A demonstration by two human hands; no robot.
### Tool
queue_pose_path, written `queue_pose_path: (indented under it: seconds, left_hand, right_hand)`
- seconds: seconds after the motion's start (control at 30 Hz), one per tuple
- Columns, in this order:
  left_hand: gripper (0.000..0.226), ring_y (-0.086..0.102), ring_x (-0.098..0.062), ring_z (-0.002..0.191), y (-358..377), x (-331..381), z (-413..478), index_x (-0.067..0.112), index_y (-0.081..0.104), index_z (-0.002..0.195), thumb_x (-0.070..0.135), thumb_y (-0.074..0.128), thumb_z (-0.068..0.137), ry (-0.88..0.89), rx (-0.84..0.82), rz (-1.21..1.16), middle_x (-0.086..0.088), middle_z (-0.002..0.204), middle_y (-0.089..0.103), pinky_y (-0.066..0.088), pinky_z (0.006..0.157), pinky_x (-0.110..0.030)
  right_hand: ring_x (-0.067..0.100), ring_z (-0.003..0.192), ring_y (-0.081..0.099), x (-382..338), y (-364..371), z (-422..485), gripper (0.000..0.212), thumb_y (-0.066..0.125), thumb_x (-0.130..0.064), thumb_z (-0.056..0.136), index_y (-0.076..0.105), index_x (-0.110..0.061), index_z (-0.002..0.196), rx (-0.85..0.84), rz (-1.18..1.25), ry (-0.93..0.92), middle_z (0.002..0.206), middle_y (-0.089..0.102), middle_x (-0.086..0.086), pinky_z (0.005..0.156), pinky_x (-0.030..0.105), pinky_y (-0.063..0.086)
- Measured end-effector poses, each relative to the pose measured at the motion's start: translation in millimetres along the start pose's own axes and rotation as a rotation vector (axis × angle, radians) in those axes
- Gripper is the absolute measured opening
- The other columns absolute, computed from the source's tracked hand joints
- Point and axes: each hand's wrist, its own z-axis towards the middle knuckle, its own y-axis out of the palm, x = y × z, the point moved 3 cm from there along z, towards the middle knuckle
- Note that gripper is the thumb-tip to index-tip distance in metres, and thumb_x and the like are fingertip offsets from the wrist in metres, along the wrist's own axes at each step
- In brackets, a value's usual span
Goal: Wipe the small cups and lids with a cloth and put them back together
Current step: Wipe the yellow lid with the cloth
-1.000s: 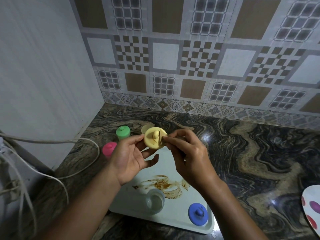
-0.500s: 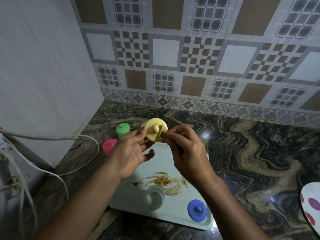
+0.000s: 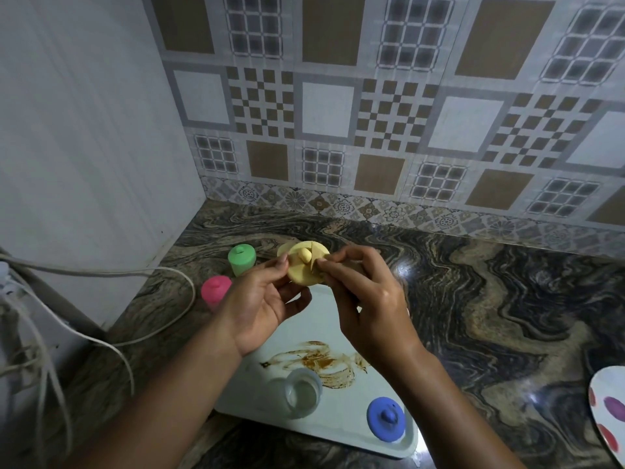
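Two hands meet on a yellow lid [image 3: 306, 267], its knob facing the camera. The left hand [image 3: 260, 306] pinches the lid's left rim between thumb and fingertips. The right hand [image 3: 365, 299] pinches a tan scrap [image 3: 318, 262] against its right side. Just left of the left hand stand a green-lidded cup [image 3: 240, 258] and a pink-lidded cup [image 3: 215, 289]. Below the wrists, a clear cup [image 3: 301, 394] lies on its side on the stained tray [image 3: 338, 319], with a blue lid [image 3: 385, 418] beside the right forearm.

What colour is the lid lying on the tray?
The lid is blue, seen in the head view.
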Motion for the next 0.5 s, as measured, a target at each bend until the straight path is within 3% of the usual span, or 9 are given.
queue_pose_path:
  seconds: [0.2,0.3,0.5]
  left_hand:
    - [0.026,0.066,-0.019,0.099,3,-5,-4,0.011,0.064,0.111,0.019,0.055,0.089,-0.067,-0.058,0.04,-0.01,0.107,0.071,0.046,0.078,-0.04]
    - [0.026,0.069,-0.02,0.098,3,-4,-3,0.011,0.063,0.113,0.018,0.055,0.089,-0.068,-0.061,0.033,-0.01,0.109,0.071,0.047,0.079,-0.041]
    - [0.018,0.07,-0.016,0.084,4,0,-1,0.012,0.068,0.098,0.019,0.058,0.085,-0.04,0.0,0.035,-0.009,0.099,0.073,0.049,0.078,-0.039]
  right_hand:
    - [0.012,0.099,0.063,13,-6,4,0.02,0.065,-0.004,0.096,0.075,-0.003,0.113,0.018,-0.026,0.053,0.117,0.063,0.013,0.084,0.014,0.05]
    - [0.005,0.102,0.058,14,-6,7,0.025,0.065,0.003,0.093,0.071,0.0,0.118,0.015,-0.026,0.063,0.113,0.065,0.01,0.088,0.009,0.046]
    - [0.016,0.096,0.066,13,0,3,0.018,0.069,0.0,0.094,0.075,0.0,0.111,0.025,-0.01,0.063,0.111,0.064,0.012,0.08,0.02,0.054]
